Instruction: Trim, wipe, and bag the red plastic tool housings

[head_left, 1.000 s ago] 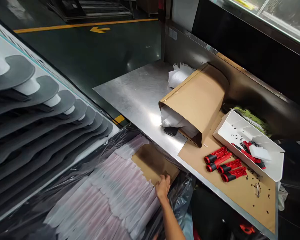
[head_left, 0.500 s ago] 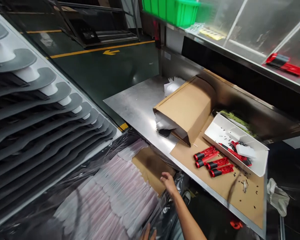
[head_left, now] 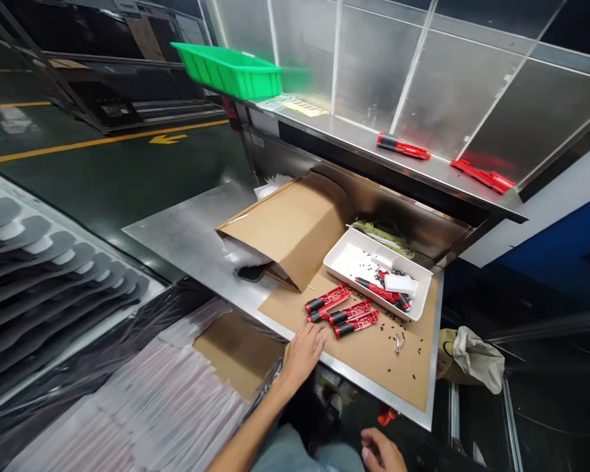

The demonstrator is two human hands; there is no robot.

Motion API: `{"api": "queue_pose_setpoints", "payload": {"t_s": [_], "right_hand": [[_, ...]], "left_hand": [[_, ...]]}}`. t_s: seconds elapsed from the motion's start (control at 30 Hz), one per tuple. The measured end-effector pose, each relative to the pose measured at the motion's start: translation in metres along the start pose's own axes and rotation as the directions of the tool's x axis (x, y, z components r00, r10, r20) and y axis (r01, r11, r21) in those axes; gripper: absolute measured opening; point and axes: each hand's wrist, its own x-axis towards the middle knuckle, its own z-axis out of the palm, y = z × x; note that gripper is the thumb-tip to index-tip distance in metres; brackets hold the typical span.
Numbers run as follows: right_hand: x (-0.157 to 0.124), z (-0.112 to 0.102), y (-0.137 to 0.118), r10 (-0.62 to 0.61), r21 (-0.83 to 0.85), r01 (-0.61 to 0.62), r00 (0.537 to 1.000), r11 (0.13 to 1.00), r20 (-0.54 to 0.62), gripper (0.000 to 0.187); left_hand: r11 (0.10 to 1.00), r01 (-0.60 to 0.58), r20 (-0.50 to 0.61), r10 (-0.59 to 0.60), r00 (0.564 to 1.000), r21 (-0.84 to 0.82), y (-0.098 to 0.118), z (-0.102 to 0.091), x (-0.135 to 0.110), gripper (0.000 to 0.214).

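Four red-and-black handles (head_left: 339,311) lying side by side on cardboard sheet (head_left: 373,354), long axes running up-right. We are resting left hand (head_left: 302,354), fingers spread and empty, on surface edge (head_left: 255,303), just down-left of them. Right hand (head_left: 381,452) hanging low, loosely curled, farther off.

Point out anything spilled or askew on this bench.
Small black bits lie scattered over the cardboard sheet, beside the white tray, which also holds some. The brown carton lies tipped on its side, with white bags spilling from its open end. The left hand rests at the bench edge near the red-and-black handles.
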Motion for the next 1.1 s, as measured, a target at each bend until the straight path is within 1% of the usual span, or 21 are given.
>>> {"api": "queue_pose_setpoints", "payload": {"t_s": [0.1, 0.17, 0.27, 0.37, 0.4, 0.47, 0.53, 0.63, 0.73, 0.8, 0.87, 0.9, 0.93, 0.97, 1.0, 1.03, 1.07, 1.1], "right_hand": [[0.009, -0.036, 0.004, 0.014, 0.003, -0.014, 0.992, 1.000, -0.127, 0.056], [0.022, -0.061, 0.002, 0.014, -0.008, -0.016, 0.980, 1.000, -0.197, 0.062], [0.048, -0.097, -0.006, 0.017, -0.058, -0.036, 0.956, 0.998, -0.292, 0.058], [0.077, -0.120, -0.018, 0.022, -0.123, -0.069, 0.937, 0.990, -0.348, 0.047], [0.088, -0.123, -0.022, 0.025, -0.145, -0.082, 0.934, 0.986, -0.357, 0.043], [0.108, -0.123, -0.033, 0.040, -0.185, -0.116, 0.928, 0.976, -0.370, 0.035], [0.127, -0.116, -0.043, 0.066, -0.212, -0.157, 0.922, 0.964, -0.382, 0.030], [0.145, -0.101, -0.056, 0.118, -0.200, -0.216, 0.903, 0.956, -0.414, 0.031], [0.146, -0.094, -0.061, 0.146, -0.119, -0.220, 0.884, 0.968, -0.444, 0.034], [0.134, -0.095, -0.063, 0.145, -0.032, -0.178, 0.880, 0.984, -0.452, 0.040], [0.115, -0.099, -0.068, 0.132, 0.079, -0.108, 0.881, 0.991, -0.453, 0.050], [0.104, -0.101, -0.074, 0.124, 0.126, -0.075, 0.883, 0.989, -0.453, 0.058], [0.092, -0.103, -0.081, 0.120, 0.189, -0.037, 0.885, 0.981, -0.450, 0.065], [0.080, -0.106, -0.091, 0.121, 0.276, 0.008, 0.887, 0.961, -0.445, 0.069], [0.068, -0.108, -0.104, 0.124, 0.378, 0.058, 0.889, 0.924, -0.441, 0.071], [0.057, -0.110, -0.118, 0.133, 0.503, 0.119, 0.890, 0.856, -0.437, 0.071], [0.048, -0.112, -0.133, 0.140, 0.611, 0.180, 0.888, 0.771, -0.438, 0.070], [0.040, -0.113, -0.147, 0.141, 0.683, 0.235, 0.883, 0.691, -0.447, 0.068]], "left_hand": [[0.993, -0.094, -0.057, 0.098, 0.994, 0.076, 0.036, 0.024, 0.034, 0.035], [0.981, -0.146, -0.060, 0.155, 0.986, 0.126, 0.050, 0.038, 0.047, 0.034], [0.962, -0.199, -0.049, 0.211, 0.976, 0.185, 0.057, 0.054, 0.056, 0.033], [0.951, -0.223, -0.042, 0.237, 0.971, 0.214, 0.050, 0.065, 0.059, 0.038], [0.949, -0.229, -0.040, 0.243, 0.969, 0.215, 0.047, 0.068, 0.059, 0.038], [0.949, -0.244, -0.032, 0.255, 0.966, 0.198, 0.041, 0.072, 0.060, 0.038], [0.952, -0.266, -0.017, 0.272, 0.962, 0.152, 0.037, 0.074, 0.062, 0.040], [0.960, -0.277, 0.002, 0.277, 0.961, 0.043, 0.035, 0.073, 0.065, 0.045], [0.966, -0.239, 0.016, 0.242, 0.970, -0.104, 0.032, 0.067, 0.060, 0.047], [0.954, -0.198, 0.039, 0.212, 0.977, -0.224, 0.028, 0.059, 0.051, 0.049], [0.923, -0.163, 0.086, 0.204, 0.975, -0.348, 0.028, 0.045, 0.039, 0.052], [0.877, -0.108, 0.143, 0.195, 0.970, -0.467, 0.030, 0.035, 0.033, 0.054], [0.800, -0.022, 0.219, 0.191, 0.957, -0.600, 0.034, 0.024, 0.027, 0.058], [0.629, 0.146, 0.339, 0.198, 0.920, -0.764, 0.040, 0.012, 0.022, 0.063], [0.390, 0.346, 0.448, 0.212, 0.868, -0.854, 0.048, -0.002, 0.018, 0.069], [0.172, 0.501, 0.530, 0.256, 0.809, -0.848, 0.058, -0.015, 0.016, 0.069], [0.012, 0.581, 0.559, 0.291, 0.777, -0.814, 0.068, -0.028, 0.015, 0.062], [-0.112, 0.621, 0.561, 0.327, 0.760, -0.776, 0.079, -0.040, 0.016, 0.056]]}}
